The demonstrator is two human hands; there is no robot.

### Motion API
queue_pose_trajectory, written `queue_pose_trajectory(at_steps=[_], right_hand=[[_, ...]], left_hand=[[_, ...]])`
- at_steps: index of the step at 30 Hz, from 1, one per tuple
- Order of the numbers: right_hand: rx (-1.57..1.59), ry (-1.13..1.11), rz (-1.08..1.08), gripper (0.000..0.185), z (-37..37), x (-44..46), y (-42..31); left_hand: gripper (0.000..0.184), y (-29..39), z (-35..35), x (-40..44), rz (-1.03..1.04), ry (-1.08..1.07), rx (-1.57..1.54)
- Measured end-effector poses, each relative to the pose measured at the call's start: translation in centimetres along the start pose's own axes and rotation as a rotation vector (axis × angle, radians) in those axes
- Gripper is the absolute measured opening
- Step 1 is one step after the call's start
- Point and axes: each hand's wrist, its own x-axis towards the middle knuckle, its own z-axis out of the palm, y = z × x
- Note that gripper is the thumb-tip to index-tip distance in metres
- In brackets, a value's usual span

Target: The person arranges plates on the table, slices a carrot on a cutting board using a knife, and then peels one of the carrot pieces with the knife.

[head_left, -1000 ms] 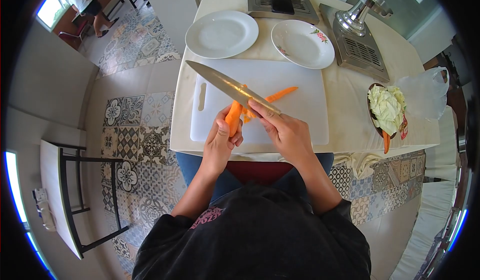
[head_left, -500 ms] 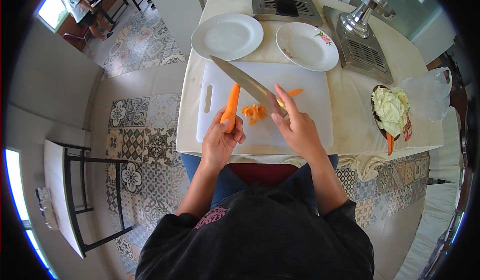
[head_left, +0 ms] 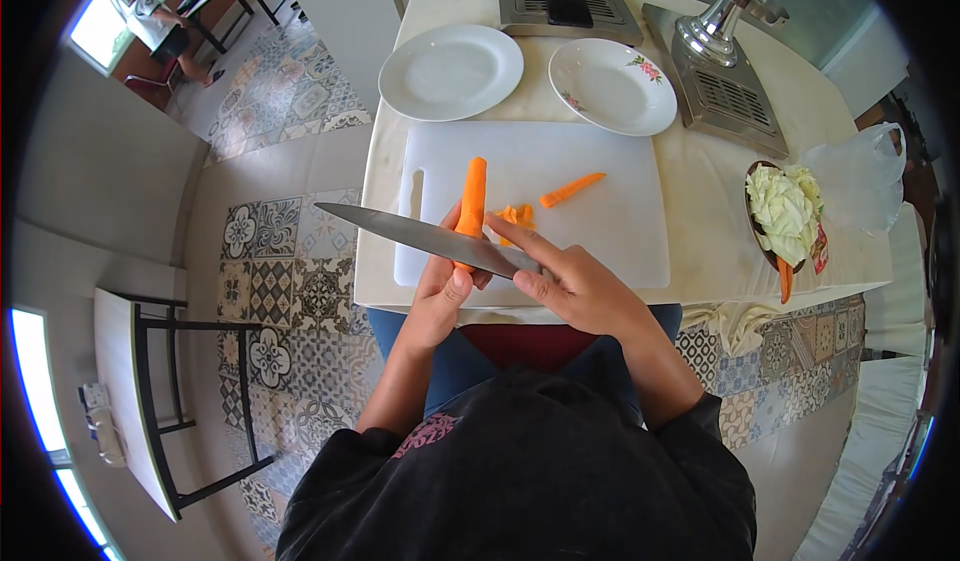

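Note:
My left hand [head_left: 437,296] is closed around the lower part of an orange carrot [head_left: 474,196], which points away from me over the near part of the white cutting board [head_left: 610,246]. In my right hand [head_left: 590,286] is a large kitchen knife [head_left: 410,231], its blade reaching left across the carrot's lower end. The blade hides part of my left fingers, and the knife's handle is mostly covered by my right hand. Orange carrot peelings [head_left: 516,217] lie on the board behind my right fingers. A thin carrot piece [head_left: 572,190] rests farther right.
Behind the board stand a white plate [head_left: 450,73] and a flower-patterned plate [head_left: 612,86]. Metal stands [head_left: 735,106] and a black phone [head_left: 567,4] are farther back. At right, cut cabbage [head_left: 783,211] fills a dark bowl beside a plastic bag [head_left: 860,186]. A person [head_left: 155,26] stands far left.
The knife has swung left and toward me, from above the peelings to across the carrot's lower end. My right hand has moved closer to my left. The thin carrot piece now shows fully.

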Motion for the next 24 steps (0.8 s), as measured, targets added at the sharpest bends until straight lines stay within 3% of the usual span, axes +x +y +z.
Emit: queue_pose_trajectory(at_steps=[6, 9, 18, 21, 24], right_hand=[[-0.056, -0.027, 0.017, 0.052, 0.0, -0.3, -0.6], [-0.100, 0.034, -0.083, 0.052, 0.6, -0.3, 0.5], [-0.310, 0.113, -0.062, 0.050, 0.8, -0.1, -0.4], [-0.310, 0.196, -0.143, 0.049, 1.5, 0.1, 0.5], [-0.437, 0.280, -0.155, 0.049, 1.8, 0.2, 0.7]], left_hand=[[0.099, 0.6, 0.2, -0.2, 0.004, 0.051, 0.252], [0.099, 0.5, 0.4, -0.4, 0.000, 0.072, 0.281], [0.074, -0.9, 0.9, -1.0, 0.050, 0.149, 0.183], [0.068, -0.7, 1.6, -0.9, 0.064, 0.185, 0.173], [0.063, -1.2, 1.3, -0.9, -0.037, 0.182, 0.017]])
